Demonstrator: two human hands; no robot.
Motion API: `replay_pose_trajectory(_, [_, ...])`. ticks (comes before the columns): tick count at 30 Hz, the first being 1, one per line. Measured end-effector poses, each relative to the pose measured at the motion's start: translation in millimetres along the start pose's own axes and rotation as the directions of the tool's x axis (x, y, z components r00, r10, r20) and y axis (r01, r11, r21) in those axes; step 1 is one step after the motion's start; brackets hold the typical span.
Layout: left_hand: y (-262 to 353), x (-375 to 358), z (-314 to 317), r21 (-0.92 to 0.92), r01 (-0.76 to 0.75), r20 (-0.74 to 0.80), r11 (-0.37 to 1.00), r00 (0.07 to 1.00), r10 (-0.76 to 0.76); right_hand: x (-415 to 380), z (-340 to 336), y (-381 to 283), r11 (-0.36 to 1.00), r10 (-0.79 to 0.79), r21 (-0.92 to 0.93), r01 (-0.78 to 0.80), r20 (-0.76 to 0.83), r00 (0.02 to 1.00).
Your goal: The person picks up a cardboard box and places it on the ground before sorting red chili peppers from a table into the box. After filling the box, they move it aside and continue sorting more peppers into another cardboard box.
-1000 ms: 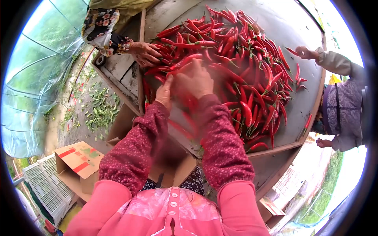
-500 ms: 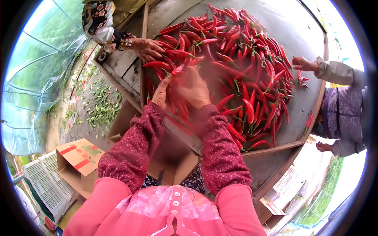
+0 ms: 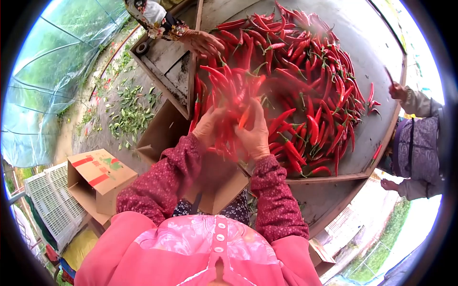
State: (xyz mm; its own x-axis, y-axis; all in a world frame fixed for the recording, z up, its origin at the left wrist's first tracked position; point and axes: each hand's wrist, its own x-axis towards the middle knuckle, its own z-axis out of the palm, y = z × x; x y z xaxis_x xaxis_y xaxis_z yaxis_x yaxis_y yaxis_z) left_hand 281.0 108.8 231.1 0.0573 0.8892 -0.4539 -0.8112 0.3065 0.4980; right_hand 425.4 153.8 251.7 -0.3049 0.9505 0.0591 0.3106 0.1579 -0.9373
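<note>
A large pile of red chili peppers [image 3: 329,90] covers the middle of the grey table [image 3: 372,57]. At its near left side my left hand [image 3: 210,125] curls around the left of a bunch of red peppers [image 3: 234,90]. My right hand [image 3: 254,133] grips the same bunch from the right, with an orange-red pepper by its fingers. A blur over the centre hides some fingertips. Just below my hands, an open cardboard box [image 3: 222,188] stands against my lap.
Another person's hand [image 3: 202,43] in a floral sleeve touches the pile's upper left. A co-worker [image 3: 417,138] at the right holds a pepper. A printed cardboard box [image 3: 102,174], a white crate [image 3: 55,202] and leaves [image 3: 131,112] are at the left.
My hands have moved slightly down and right in the view, and the bunch is now upright between them. The co-worker's hand at the right now holds up a thin pepper.
</note>
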Motion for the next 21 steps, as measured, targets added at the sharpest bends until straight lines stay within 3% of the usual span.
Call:
replay_pose_trajectory(4, [-14,-37,-18,-0.006,-0.013,0.002,1.0,1.0,0.013,-44,9,-17,0.998,-0.015,0.062,0.014,0.017,1.0])
replay_pose_trajectory(6, [-18,-63,-29,-0.018,-0.011,0.01,1.0,1.0,0.011,-71,20,-8,0.99,-0.073,-0.116,0.074,0.012,0.997])
replay_pose_trajectory(10, [-28,-108,-68,0.031,0.088,-0.028,0.996,0.996,-0.087,-123,42,3,0.995,-0.018,-0.096,0.031,0.13,0.991])
replay_pose_trajectory(12, [-32,-125,-87,0.082,0.123,-0.055,0.989,0.991,-0.118,-143,45,2,0.988,0.123,-0.124,-0.086,0.326,0.937])
replay_pose_trajectory(15, [-39,-133,-116,0.236,0.266,-0.272,0.935,0.942,-0.199,-161,57,16,0.984,0.166,-0.143,-0.109,0.482,0.86])
replay_pose_trajectory(16, [-42,-132,-132,0.234,0.264,-0.274,0.936,0.941,-0.197,-162,59,23,0.984,0.165,-0.143,-0.108,0.485,0.859])
replay_pose_trajectory(17, [-47,-131,-156,0.534,0.333,-0.329,0.777,0.929,-0.171,-164,60,30,0.97,0.209,-0.225,-0.089,0.594,0.777])
replay_pose_trajectory(18, [-47,-131,-169,0.765,0.384,-0.374,0.517,0.918,-0.128,-166,62,33,0.952,0.257,-0.299,-0.059,0.685,0.682])
replay_pose_trajectory(19, [-38,-133,-154,0.889,0.382,-0.421,0.252,0.899,0.12,-165,61,32,0.968,0.199,-0.249,-0.028,0.698,0.687])
replay_pose_trajectory(20, [-23,-127,-140,0.955,0.277,-0.295,0.108,0.931,0.214,-166,60,33,0.97,0.196,-0.242,-0.031,0.697,0.69])
replay_pose_trajectory(21, [-10,-118,-125,0.978,0.139,-0.184,0.157,0.928,0.325,-168,58,36,0.968,0.208,-0.246,-0.046,0.69,0.693])
